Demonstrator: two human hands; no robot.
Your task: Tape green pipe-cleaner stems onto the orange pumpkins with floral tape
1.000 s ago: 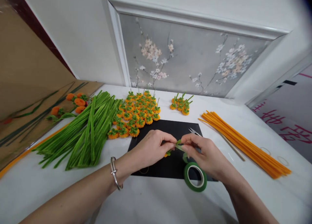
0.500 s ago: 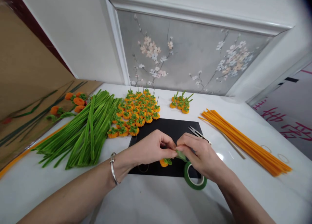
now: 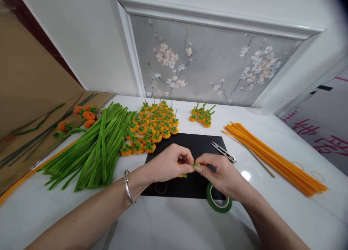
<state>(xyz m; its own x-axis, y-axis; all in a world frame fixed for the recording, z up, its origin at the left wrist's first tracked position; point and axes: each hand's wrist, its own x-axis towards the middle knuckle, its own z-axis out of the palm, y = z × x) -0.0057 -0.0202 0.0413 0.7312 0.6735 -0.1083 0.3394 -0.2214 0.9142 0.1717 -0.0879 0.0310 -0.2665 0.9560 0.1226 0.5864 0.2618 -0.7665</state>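
Observation:
Over the black mat (image 3: 174, 190), both hands meet with their fingertips pinched close together. My left hand (image 3: 172, 165) is closed on a small orange pipe-cleaner fruit (image 3: 180, 176) with green leaves, mostly hidden by the fingers. A short green stem tip (image 3: 196, 165) shows between the two hands. My right hand (image 3: 221, 174) pinches at that tip with thumb and forefinger; a bit of green tape there is too small to make out clearly. Just below the right hand lies a roll of green floral tape (image 3: 219, 207), on the mat's edge. Thread snips (image 3: 223, 152) lie behind the right hand.
Green pipe cleaners (image 3: 95, 148) are heaped at left, beside rows of finished orange fruits (image 3: 152, 123). A smaller fruit group (image 3: 201, 116) stands at the back. Orange pipe cleaners (image 3: 277, 159) lie at right. Orange flowers (image 3: 88, 115) rest at far left, before a framed wall panel (image 3: 212, 61).
The green tape strip that hung from my right fingers towards the roll no longer shows. The fruit has risen, turned and become more covered by my left fingers.

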